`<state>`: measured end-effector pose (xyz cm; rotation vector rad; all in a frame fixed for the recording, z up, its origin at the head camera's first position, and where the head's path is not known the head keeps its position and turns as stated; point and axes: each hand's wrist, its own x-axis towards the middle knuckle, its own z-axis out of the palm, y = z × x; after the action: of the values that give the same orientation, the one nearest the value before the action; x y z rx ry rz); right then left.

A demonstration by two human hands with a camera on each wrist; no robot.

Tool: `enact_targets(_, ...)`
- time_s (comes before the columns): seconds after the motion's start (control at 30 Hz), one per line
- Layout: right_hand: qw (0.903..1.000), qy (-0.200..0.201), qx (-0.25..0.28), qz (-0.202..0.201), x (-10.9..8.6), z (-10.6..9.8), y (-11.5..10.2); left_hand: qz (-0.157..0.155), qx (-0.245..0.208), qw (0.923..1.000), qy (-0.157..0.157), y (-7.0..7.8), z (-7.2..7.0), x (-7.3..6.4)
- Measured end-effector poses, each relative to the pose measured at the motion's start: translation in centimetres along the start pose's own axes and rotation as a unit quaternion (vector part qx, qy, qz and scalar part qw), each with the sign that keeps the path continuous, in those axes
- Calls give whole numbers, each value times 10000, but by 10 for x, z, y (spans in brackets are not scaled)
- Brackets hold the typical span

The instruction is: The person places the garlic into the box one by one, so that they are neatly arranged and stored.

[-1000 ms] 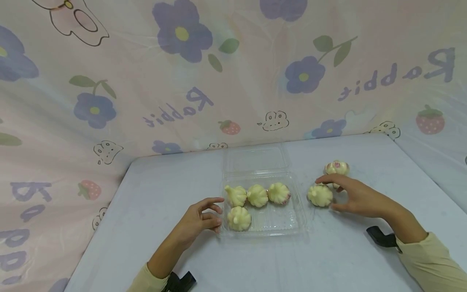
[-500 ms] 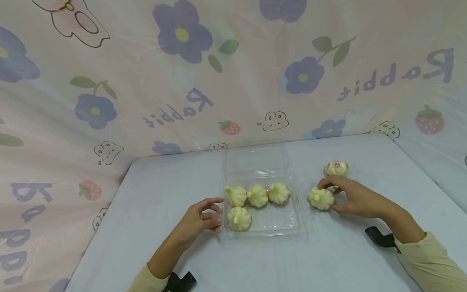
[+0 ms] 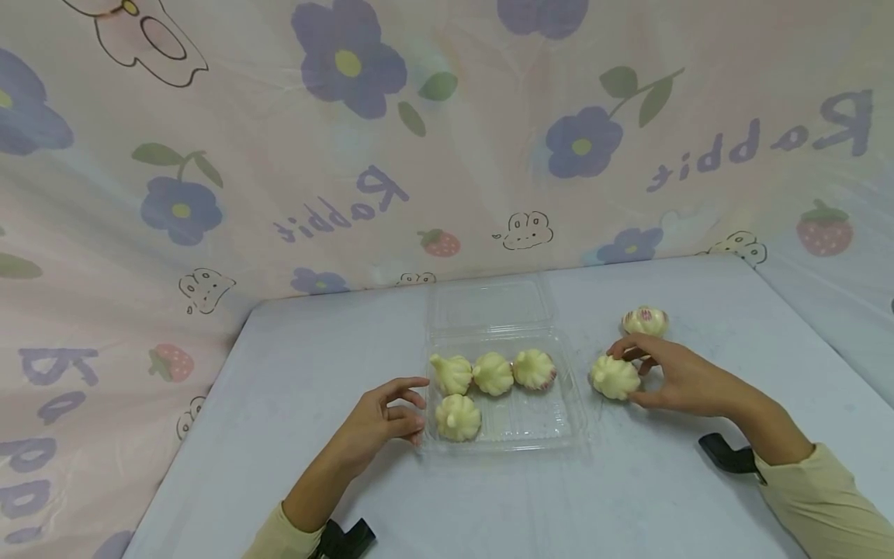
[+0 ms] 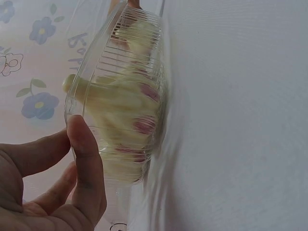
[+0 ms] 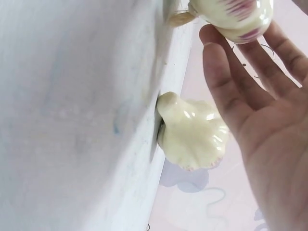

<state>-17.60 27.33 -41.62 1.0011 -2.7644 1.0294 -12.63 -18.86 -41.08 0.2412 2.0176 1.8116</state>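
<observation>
A clear plastic clamshell box (image 3: 520, 444) lies open on the table, with several pale garlic bulbs (image 3: 459, 418) inside. At its left side, my left hand (image 3: 384, 423) pinches the rim between thumb and fingers; the left wrist view shows the box wall (image 4: 98, 72) beside the fingertips. To the right of the box, my right hand (image 3: 673, 379) holds a garlic bulb (image 3: 615, 377) between thumb and fingers. In the right wrist view this bulb (image 5: 240, 17) shows purple streaks and a stem, and its upper part is cut off by the frame.
Another garlic bulb (image 3: 645, 320) with purple marks lies behind my right hand. The box lid (image 3: 489, 304) is folded back toward the printed curtain (image 3: 447, 171). A bulb (image 5: 192, 132) rests on the white table (image 3: 335, 341) in the right wrist view.
My right fingers have closed in on the garlic bulb, and the bulb has shifted slightly toward me. The left hand and the box stay where they were.
</observation>
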Motion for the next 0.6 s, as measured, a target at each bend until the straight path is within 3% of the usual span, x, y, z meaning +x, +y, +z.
enact_targets(0.2,9998,135,-144,67,1,2,-2,10,45,10000,-5,0,0,0)
enact_targets(0.6,9989,264,-325,-225,1,2,-1,36,14,10000,-6,-1,0,0)
